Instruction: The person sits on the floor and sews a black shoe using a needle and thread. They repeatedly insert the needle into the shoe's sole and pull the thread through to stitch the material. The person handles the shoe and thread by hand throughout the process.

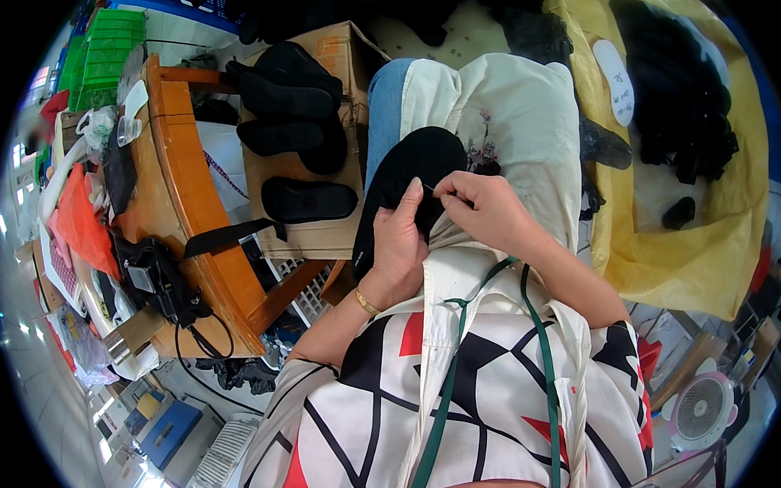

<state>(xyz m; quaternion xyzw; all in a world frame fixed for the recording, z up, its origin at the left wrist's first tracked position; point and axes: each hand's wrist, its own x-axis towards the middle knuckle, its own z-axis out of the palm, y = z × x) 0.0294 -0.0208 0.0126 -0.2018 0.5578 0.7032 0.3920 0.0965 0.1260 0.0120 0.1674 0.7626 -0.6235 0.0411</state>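
Left hand: the left hand [399, 244] is grasping the black shoe upper [410, 179] from its lower left side, the thumb lying on top, the fingers wrapping the edge.
Right hand: the right hand [484, 208] is pinching something thin, perhaps a needle or thread, between thumb and forefinger; it is too small to tell which.
Where the upper is: it is resting on the lap, on the cream apron [506, 111], just in front of both hands.
Long axis: it is running from lower left up toward upper right, away from the body.
Nearer hand: both are touching it; the left is carrying it, the right is meeting its near edge from the right.
Pose: both forearms are coming in from below, the wrists bending inward, the fingertips nearly meeting.
Around: more black uppers [307, 199] are lying on a cardboard box [321, 238] to the left, beside a wooden table [190, 165]; a yellow bag [692, 259] is standing at the right.
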